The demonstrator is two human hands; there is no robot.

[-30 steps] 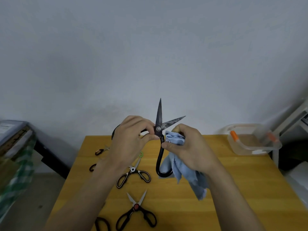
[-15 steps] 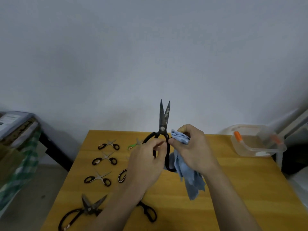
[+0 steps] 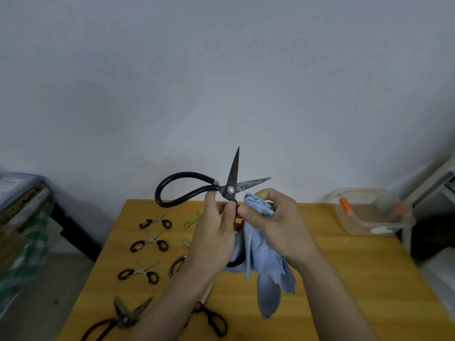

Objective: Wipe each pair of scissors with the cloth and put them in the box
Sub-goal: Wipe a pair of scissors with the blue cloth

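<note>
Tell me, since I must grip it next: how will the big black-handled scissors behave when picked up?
The big black-handled scissors look like solid dark metal, so probably stiff and heavy for their size. The blades stand splayed open, so the pivot likely swings freely; the left hand grips just below the pivot. The points look sharp.
</note>
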